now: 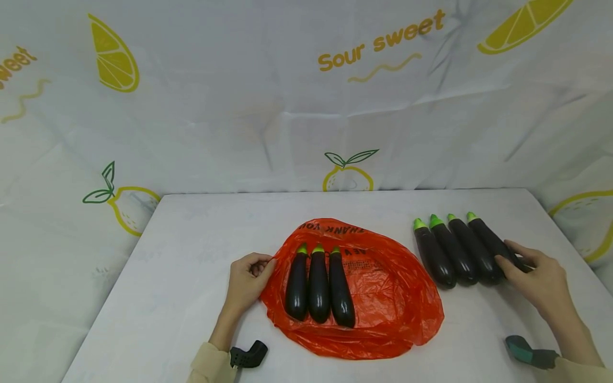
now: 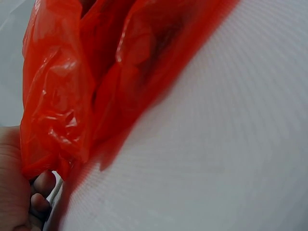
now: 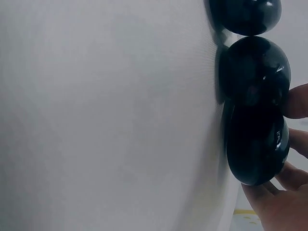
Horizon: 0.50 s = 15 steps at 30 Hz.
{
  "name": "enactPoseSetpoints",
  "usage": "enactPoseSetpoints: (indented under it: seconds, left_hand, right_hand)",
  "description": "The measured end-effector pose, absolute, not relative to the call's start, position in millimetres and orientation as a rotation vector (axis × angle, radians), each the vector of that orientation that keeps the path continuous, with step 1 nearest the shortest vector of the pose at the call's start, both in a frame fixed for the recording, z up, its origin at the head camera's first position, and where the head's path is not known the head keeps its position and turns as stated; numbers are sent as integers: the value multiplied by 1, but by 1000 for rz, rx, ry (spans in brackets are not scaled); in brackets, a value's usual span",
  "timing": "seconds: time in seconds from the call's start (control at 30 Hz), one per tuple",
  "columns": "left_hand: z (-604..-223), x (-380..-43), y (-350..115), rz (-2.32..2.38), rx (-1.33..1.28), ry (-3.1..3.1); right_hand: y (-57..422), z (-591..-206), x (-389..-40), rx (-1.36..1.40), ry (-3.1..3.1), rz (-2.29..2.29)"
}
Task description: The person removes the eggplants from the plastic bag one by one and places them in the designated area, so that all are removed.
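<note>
A red plastic bag (image 1: pixel 383 298) lies spread on the table with its mouth open. Three dark eggplants (image 1: pixel 319 287) rest side by side in its left part, green stem ends pointing away. My left hand (image 1: pixel 246 282) pinches the bag's left rim; in the left wrist view the red film (image 2: pixel 57 110) hangs from the thumb and fingers. On the right, my right hand (image 1: pixel 543 276) grips the rightmost eggplant (image 1: pixel 490 236) of a row, thumb on one side and fingers on the other. The right wrist view shows that eggplant's rounded end (image 3: pixel 257 149) against its neighbour (image 3: pixel 257 67).
Several eggplants, the gripped one among them, form the row to the right of the bag; the leftmost eggplant (image 1: pixel 433 255) lies close to the bag's right rim. A white table (image 1: pixel 191 266) carries everything. Behind it hangs a lemon-printed white cloth (image 1: pixel 230 106).
</note>
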<state>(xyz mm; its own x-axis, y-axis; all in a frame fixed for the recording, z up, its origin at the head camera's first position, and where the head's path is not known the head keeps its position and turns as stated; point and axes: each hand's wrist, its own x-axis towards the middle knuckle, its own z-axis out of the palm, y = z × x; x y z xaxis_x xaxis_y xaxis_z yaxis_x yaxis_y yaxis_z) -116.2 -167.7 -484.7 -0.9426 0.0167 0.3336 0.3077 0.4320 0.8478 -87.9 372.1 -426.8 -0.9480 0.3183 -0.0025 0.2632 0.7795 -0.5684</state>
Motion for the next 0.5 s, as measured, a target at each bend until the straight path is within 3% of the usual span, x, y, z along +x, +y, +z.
enactPoseSetpoints:
  seconds: [0.5]
  left_hand:
    - [-485, -116, -168, -1507, -290, -2413]
  right_hand:
    - [371, -429, -87, -480, -2864, 928]
